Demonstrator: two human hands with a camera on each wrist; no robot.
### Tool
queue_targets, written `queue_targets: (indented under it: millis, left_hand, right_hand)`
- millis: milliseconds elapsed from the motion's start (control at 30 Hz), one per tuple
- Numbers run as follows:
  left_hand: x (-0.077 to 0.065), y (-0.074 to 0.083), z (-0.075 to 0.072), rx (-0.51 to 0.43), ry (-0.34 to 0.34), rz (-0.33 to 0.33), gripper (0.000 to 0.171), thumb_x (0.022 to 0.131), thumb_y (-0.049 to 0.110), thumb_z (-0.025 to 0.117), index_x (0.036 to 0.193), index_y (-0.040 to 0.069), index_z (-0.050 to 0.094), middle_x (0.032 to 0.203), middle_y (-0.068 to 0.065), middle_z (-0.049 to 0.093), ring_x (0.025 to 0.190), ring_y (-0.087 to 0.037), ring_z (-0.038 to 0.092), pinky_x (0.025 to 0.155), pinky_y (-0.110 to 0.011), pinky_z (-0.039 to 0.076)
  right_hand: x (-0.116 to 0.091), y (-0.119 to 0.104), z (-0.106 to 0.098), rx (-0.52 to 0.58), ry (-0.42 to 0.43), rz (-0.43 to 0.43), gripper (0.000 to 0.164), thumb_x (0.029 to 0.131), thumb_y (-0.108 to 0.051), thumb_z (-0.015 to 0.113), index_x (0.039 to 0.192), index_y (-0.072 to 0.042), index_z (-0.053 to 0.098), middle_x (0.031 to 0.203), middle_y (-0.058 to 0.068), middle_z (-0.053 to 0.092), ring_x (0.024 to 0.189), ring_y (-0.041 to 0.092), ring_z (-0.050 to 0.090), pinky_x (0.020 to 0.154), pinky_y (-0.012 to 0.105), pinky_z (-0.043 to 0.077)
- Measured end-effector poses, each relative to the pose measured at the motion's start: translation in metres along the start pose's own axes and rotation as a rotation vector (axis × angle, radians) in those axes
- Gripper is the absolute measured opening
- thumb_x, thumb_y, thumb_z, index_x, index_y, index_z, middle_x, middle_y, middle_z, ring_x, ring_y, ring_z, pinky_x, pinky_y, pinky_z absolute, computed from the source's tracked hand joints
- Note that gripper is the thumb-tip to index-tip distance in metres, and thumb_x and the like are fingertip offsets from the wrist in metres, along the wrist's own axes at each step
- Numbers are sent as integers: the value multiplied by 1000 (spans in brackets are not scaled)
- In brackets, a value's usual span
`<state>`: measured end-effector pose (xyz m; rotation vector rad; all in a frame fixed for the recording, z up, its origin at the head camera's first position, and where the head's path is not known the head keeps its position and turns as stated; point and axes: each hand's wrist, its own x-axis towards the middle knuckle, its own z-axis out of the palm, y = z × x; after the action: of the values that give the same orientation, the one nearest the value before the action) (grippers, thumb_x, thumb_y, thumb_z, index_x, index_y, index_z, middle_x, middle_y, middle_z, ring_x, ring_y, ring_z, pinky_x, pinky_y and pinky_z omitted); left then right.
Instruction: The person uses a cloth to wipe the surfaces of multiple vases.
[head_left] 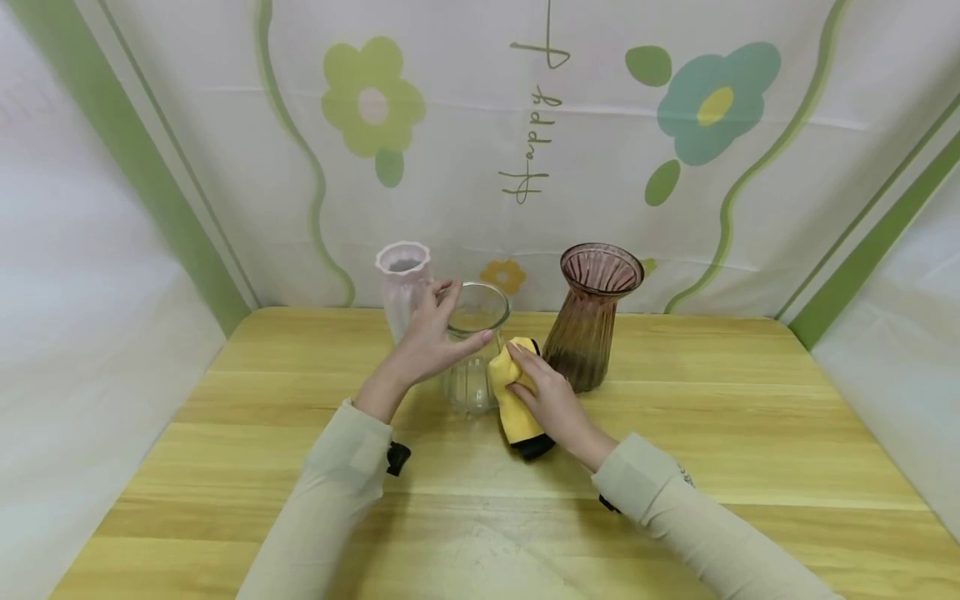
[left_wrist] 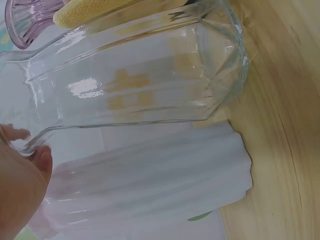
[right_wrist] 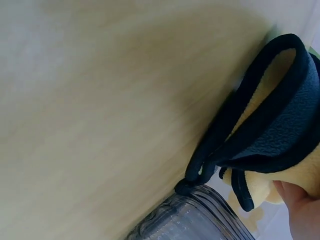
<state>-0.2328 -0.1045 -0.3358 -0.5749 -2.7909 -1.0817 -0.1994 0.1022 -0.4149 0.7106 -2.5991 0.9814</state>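
Note:
A clear glass vase stands upright on the wooden table. My left hand grips it at the rim, thumb on the near side and fingers at the far left. The left wrist view shows the ribbed glass body with fingertips at its neck. My right hand pinches a yellow cloth with black edging, held against the vase's right side. Seen from the right wrist, the cloth hangs folded, its dark side showing, beside the glass base.
A pale pink-white vase with a scalloped rim stands just behind the left hand. To the right, close to the cloth, is a ribbed pink-brown glass vase. Behind the table hangs a white curtain printed with flowers.

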Motion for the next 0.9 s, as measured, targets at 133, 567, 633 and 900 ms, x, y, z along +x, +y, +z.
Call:
queue_targets:
  millis: [133,567,633,900]
  left_hand:
    - [0,1,1,26,37,-7,96,84,48,67,152,2,17,154,-22,16,143,-38,17,114,-60,23]
    - [-2,2,-6,4,-15,-26,93,85,43,69,151,-1,20,155,-20,22,142,-37,22,115,-56,26]
    - [-3,2,-7,-2,-35,-31,93,85,42,69,151,0,19,157,-19,20,144,-38,20,115,-56,25]
    - [-3,0,-8,-13,-54,-12,91,84,44,63,152,4,17,158,-16,18,145,-41,18,114,-62,22]
  right_hand:
    - [0,0,1,1,-6,9,58,88,-8,66,142,-6,45,139,19,51,120,35,57,95,45,51]
    - [4,-6,-1,48,74,-27,60,86,-4,67,141,-5,46,140,24,49,124,38,53,96,45,50]
    - [6,-8,-2,55,89,-40,60,86,-4,67,142,-5,45,141,24,49,125,38,52,96,44,50]
    - [13,-17,-7,76,135,-68,60,85,-4,67,141,-5,46,141,22,49,127,36,51,97,43,50]
